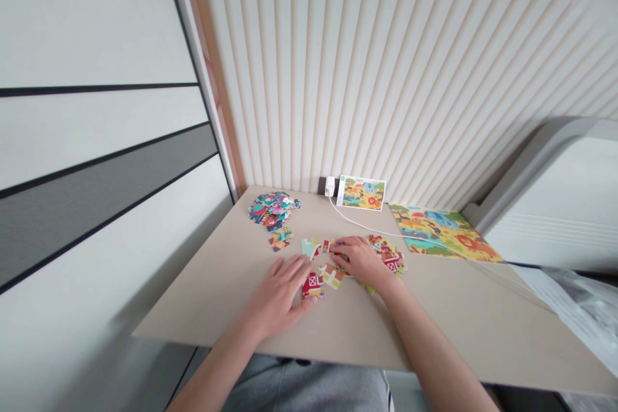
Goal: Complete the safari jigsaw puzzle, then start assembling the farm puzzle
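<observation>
**Where are the hands?**

Both are on the counter (203, 290), near its front edge. The left hand (277, 296) lies flat with its fingers spread apart. The right hand (360, 261) sits just beyond it at 2 o'clock, fingers curled down over some puzzle pieces (338, 273).

**Is either one clamped on something?**

The left hand isn't; it's open, with its fingertips just beside a red barn piece (312, 284). I can't tell with the right hand. Its fingers cover the pieces, but they could be pinching one or only resting there.

**Where are the other pieces?**

A loose heap (273, 209) lies at 11 o'clock, close to the wall, with a small group (280, 239) just nearer the hands. Another cluster (389, 256) sits at 2 o'clock, right beside the right hand.

**What's along the wall?**

At 12 o'clock there's a small picture card (361, 193), with a white plug (329, 186) just to its left. The plug's cable (367, 224) runs across the counter toward 3 o'clock.

**Anything else nearby?**

A larger printed sheet (441, 232) lies flat at 2 o'clock, showing a colourful scene much like the card's. Grey shorts (304, 389) show at 6 o'clock, below the counter's edge
</observation>
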### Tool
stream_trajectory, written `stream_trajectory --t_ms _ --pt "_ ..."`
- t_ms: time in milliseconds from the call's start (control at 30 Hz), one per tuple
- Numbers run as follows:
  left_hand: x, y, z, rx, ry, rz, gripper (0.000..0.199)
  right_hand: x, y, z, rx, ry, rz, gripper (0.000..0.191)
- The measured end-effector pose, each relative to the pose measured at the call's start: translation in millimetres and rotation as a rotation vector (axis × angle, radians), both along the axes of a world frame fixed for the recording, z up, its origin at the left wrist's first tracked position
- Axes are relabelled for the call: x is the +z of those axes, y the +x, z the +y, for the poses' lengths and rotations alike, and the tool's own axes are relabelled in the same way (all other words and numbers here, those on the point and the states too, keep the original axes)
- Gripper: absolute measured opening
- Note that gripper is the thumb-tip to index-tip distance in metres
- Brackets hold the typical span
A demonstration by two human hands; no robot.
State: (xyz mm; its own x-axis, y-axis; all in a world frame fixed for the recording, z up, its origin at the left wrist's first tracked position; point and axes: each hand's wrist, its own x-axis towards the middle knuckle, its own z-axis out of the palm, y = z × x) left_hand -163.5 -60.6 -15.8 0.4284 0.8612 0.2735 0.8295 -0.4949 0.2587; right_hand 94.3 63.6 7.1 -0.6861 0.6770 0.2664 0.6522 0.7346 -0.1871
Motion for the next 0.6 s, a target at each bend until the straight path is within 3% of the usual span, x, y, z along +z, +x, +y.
stream_trajectory --t_ms 267,467,600 --pt "-7.5 -2 12 -0.006 0.024 0.072 0.063 1.8 3 -3 -0.082 0.022 -0.016 0.025" --pt "15.9 -5 49 -0.082 0.037 0.107 0.057 8.7 8 -8 -0.082 0.048 0.036 0.029" --pt "24.2 1 76 -0.088 0.059 0.063 0.047 17.0 41 0 -0.205 0.088 0.163 0.034"
